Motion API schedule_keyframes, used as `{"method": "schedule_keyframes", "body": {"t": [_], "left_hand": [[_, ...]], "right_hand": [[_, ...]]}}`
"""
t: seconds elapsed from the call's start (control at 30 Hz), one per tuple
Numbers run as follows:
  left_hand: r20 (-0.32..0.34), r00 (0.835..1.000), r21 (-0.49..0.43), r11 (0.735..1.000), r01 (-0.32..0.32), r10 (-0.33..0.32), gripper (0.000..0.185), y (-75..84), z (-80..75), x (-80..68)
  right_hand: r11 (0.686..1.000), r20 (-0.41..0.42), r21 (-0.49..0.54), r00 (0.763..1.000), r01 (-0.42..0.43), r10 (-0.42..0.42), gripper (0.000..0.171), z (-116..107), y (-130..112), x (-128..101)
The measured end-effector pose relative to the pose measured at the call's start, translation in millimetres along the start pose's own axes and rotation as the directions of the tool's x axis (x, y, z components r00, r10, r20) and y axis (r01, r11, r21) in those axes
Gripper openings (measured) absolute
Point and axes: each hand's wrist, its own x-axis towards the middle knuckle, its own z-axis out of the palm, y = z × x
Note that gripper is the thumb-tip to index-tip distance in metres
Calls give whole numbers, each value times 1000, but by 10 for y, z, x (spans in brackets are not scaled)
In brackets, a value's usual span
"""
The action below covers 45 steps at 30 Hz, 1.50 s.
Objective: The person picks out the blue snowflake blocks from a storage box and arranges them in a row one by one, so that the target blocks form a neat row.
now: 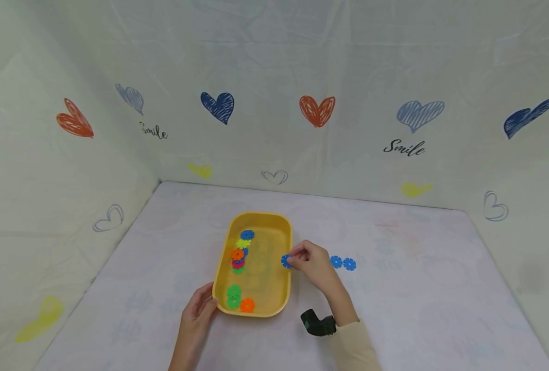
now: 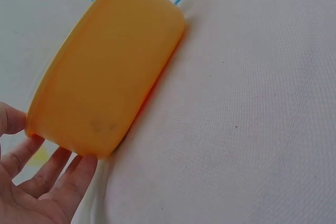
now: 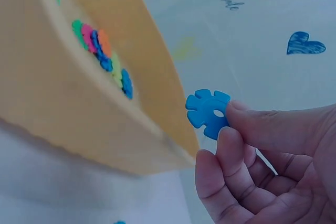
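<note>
While the left hand (image 1: 199, 308) rested open-fingered against the yellow tray (image 1: 274, 304), apparently touching it.
The right hand (image 1: 312, 263) pinched a blue disc (image 1: 286, 260) beside that tray's rim.

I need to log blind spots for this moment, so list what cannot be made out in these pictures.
- Left wrist view: the yellow tray shows only its outer wall, which hides the discs inside.
- Left wrist view: the left hand is cut off by the frame's edge.
- Head view: the two blue discs on the table are too small to show their shape.
- Right wrist view: the tray's rim partly hides the stacked discs.
</note>
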Motion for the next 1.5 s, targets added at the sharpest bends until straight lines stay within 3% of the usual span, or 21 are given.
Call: {"method": "schedule_keyframes", "body": {"t": [0.4,0.67,1.03,1.2,1.5], "left_hand": [[23,1000,-21,1000,-20,20,42,-12,-14,11],[20,1000,-19,1000,-3,4,40,-1,1,13],[19,1000,-13,1000,-4,4,41,3,3,13],[17,1000,-23,1000,-21,21,41,-9,6,10],[16,1000,-23,1000,8,-7,41,-9,-3,27]], "right_hand": [[996,-43,-35,996,-83,81,11,-187,321,-71],[992,-120,-58,987,-112,105,14,-446,579,-156],[975,-219,-86,959,-203,181,18,-808,961,-200],[969,-241,-98,950,-228,199,20,-909,1064,-193],[955,-281,-59,923,-289,262,23,-1018,1234,-172]]}}
